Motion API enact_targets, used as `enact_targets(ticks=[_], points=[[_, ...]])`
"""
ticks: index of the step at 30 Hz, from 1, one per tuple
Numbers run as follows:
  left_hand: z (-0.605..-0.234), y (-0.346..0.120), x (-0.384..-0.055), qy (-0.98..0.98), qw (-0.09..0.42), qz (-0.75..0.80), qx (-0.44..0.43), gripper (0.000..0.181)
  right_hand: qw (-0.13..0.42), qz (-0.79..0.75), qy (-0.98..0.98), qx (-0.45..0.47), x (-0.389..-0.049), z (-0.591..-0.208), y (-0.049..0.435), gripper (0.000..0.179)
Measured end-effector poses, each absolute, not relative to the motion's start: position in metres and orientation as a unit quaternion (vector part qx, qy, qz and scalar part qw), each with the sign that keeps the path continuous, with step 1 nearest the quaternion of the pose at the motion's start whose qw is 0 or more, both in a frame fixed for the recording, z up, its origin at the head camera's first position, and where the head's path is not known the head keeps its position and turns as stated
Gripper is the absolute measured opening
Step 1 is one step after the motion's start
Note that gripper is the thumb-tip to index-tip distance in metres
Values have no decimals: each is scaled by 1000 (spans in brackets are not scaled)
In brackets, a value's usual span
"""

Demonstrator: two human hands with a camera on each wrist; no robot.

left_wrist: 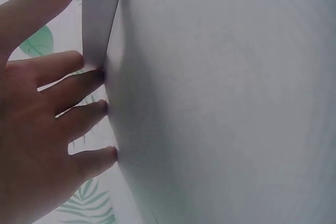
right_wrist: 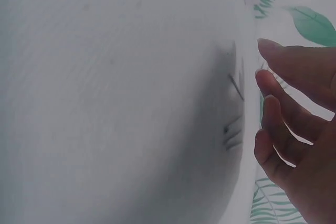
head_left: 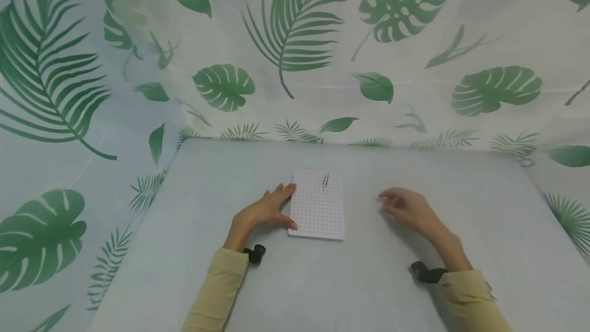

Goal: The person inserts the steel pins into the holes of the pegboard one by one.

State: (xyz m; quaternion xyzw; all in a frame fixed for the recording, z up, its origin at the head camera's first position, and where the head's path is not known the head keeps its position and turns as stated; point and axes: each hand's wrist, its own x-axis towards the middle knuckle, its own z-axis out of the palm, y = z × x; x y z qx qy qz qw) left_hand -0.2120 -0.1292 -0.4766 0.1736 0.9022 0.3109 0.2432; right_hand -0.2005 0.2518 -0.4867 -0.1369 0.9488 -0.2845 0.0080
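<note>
A white rectangular board point(head_left: 317, 214) marked with a grid of small dots lies on the table. Near its far right part are a few thin dark pins point(head_left: 325, 181). My left hand point(head_left: 265, 209) touches the board's left edge, thumb by the near corner and index finger farther up, fingers spread. In the left wrist view the board's side point(left_wrist: 100, 19) shows between thumb and fingers. Right of the board, my right hand point(head_left: 410, 211) hovers with fingers loosely bent, nothing visible between the tips. Several small dark pins point(right_wrist: 236, 87) lie on the table close to its fingertips.
The table point(head_left: 369, 281) has a pale grey-white surface. Behind it and to the sides hangs a white cloth point(head_left: 322, 101) printed with green leaves. A black camera mount sits on each wrist, the right one point(head_left: 426, 273) below the hand.
</note>
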Motion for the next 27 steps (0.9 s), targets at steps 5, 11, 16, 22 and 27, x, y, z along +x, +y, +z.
enact_targets(ticks=[5, 11, 16, 22, 27], points=[[-475, -131, -212, 905, 242, 304, 173, 107, 22, -290, 947, -135, -198, -484, 258, 32], [-474, -132, -212, 905, 241, 303, 179, 107, 50, -279, 951, -124, -199, -484, 268, 41], [-475, -132, -213, 904, 239, 305, 183, 107, 75, -282, 950, -115, -199, -485, 273, 46], [-476, -131, -213, 903, 240, 304, 185, 108, 87, -277, 950, -111, -199, -486, 274, 48], [-477, -130, -213, 904, 239, 301, 185, 108, 91, -277, 951, -107, -197, -486, 274, 46]])
